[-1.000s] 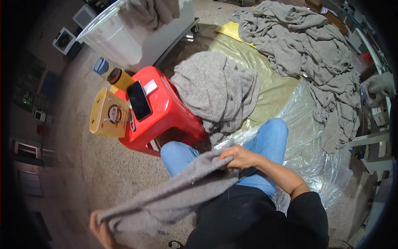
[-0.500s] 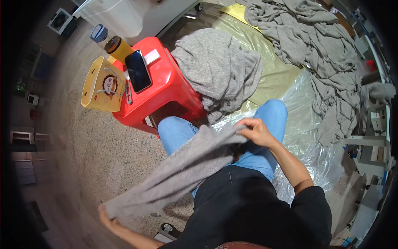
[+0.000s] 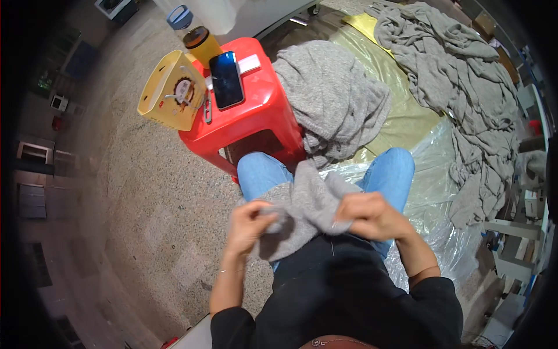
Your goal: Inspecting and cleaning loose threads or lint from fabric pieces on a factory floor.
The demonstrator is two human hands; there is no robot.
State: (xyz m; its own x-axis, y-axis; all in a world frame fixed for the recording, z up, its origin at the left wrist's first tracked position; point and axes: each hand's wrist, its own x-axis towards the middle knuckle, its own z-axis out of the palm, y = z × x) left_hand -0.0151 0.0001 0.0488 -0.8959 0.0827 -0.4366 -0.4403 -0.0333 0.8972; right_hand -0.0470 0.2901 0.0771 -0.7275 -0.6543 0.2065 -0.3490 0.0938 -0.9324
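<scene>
A grey knitted piece (image 3: pixel 303 200) is bunched over my lap, between my knees. Its left part is pinched in my left hand (image 3: pixel 248 228), which is slightly blurred. On the other side, my right hand (image 3: pixel 372 215) is closed on the fabric, knuckles up. Folds droop between the two hands, and the lower part lies against my dark shirt. A heap of similar grey knitwear (image 3: pixel 334 96) sits just beyond my knees, beside the red plastic stool (image 3: pixel 261 116).
On the stool are a phone (image 3: pixel 226 80), a yellow paper bag (image 3: pixel 168 102), a bottle with yellow liquid (image 3: pixel 201 46) and a small metal tool (image 3: pixel 207 109). More grey knitwear (image 3: pixel 447 75) spreads over plastic sheeting (image 3: pixel 427 168) at the right. A white bin (image 3: pixel 250 20) stands behind.
My left hand has come in from the far lower left toward my right hand. The grey knit, stretched out before, is now gathered over my lap. The view has shifted somewhat.
</scene>
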